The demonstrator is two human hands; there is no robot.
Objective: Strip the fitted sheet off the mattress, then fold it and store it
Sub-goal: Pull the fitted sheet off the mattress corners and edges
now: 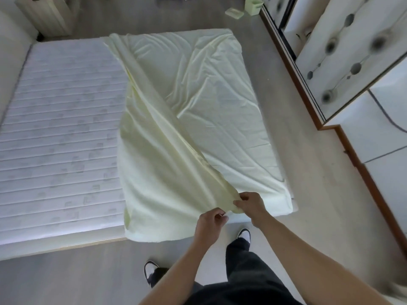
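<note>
A pale yellow fitted sheet (193,102) lies folded over itself on the right half of the white quilted mattress (59,133). The mattress's left half is bare. One raised fold runs diagonally from the far edge down to the near edge. My left hand (209,223) and my right hand (251,205) sit close together at the mattress's near edge. Both pinch the bunched end of that fold. A loose flap of the sheet hangs over the near edge, left of my hands.
A wardrobe with sliding doors (343,62) stands along the right, leaving a strip of grey floor (312,172) between it and the bed. A wooden cabinet (44,16) stands at the far left. Green boxes (253,5) lie on the far floor. My feet stand at the bed's edge.
</note>
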